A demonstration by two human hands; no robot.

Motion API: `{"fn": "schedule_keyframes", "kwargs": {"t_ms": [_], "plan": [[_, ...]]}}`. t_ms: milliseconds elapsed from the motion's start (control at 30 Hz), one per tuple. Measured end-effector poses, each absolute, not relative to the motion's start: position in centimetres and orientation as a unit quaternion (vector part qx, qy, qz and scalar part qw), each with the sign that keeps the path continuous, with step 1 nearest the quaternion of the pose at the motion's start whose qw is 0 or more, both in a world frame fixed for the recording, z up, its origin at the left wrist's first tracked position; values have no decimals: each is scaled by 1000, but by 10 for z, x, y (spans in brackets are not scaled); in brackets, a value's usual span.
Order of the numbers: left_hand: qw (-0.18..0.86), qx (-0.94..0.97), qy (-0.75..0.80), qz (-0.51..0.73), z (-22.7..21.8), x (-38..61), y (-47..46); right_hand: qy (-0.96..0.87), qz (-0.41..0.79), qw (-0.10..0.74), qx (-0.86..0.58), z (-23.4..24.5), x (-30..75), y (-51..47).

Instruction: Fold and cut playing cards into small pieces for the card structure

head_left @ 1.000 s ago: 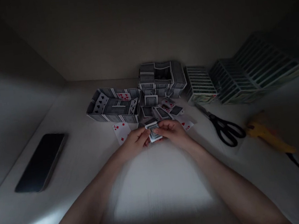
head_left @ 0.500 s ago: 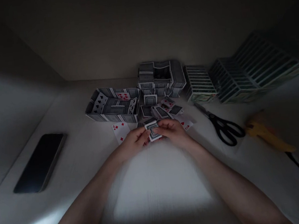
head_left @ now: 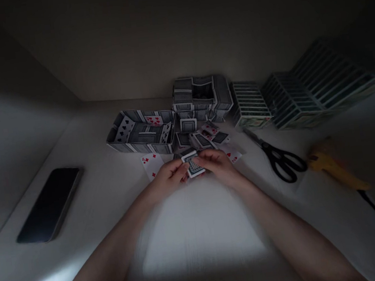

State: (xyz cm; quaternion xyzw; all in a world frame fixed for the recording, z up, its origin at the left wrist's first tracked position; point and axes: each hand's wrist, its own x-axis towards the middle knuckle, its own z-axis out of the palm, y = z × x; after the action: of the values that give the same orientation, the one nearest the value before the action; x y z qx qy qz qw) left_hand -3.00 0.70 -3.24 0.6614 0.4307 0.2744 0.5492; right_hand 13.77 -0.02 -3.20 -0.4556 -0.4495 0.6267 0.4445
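Note:
Between my two hands is a small playing card piece point(head_left: 194, 165), its patterned back facing up with a white border. My left hand point(head_left: 169, 175) pinches its left edge, and my right hand point(head_left: 217, 164) grips the right edge with the thumb on top. Red marks show beneath it, but how many pieces are held I cannot tell. Just beyond my hands lies a loose heap of cut and folded cards point(head_left: 204, 138). A four of diamonds card point(head_left: 152, 164) lies by my left hand, and a card with red hearts point(head_left: 234, 154) is partly under my right.
Behind stand an open tray made of cards point(head_left: 123, 143) and a card-built box point(head_left: 182, 97). Slatted card structures point(head_left: 251, 101) stand at the right. Black-handled scissors point(head_left: 283, 163) and a yellow glue gun point(head_left: 338, 170) with a cord lie right; a phone point(head_left: 49, 206) lies left.
My right thumb has shifted slightly up and right on the card piece, showing more of its back. Both hands stay in nearly the same place.

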Motion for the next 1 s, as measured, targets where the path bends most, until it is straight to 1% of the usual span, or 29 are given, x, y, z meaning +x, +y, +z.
{"fn": "schedule_keyframes", "kwargs": {"t_ms": [167, 367, 567, 1000], "plan": [[550, 658, 430, 282, -32, -30, 6, -500, 608, 415, -456, -30, 139, -3], [567, 636, 421, 312, -31, -27, 2, -523, 570, 421, -474, -28, 138, -5], [577, 615, 415, 340, -27, -23, -2, -527, 575, 427, -457, -26, 137, -6], [536, 633, 433, 353, -21, -20, -3, -519, 561, 426, -484, -29, 134, -6]]}}
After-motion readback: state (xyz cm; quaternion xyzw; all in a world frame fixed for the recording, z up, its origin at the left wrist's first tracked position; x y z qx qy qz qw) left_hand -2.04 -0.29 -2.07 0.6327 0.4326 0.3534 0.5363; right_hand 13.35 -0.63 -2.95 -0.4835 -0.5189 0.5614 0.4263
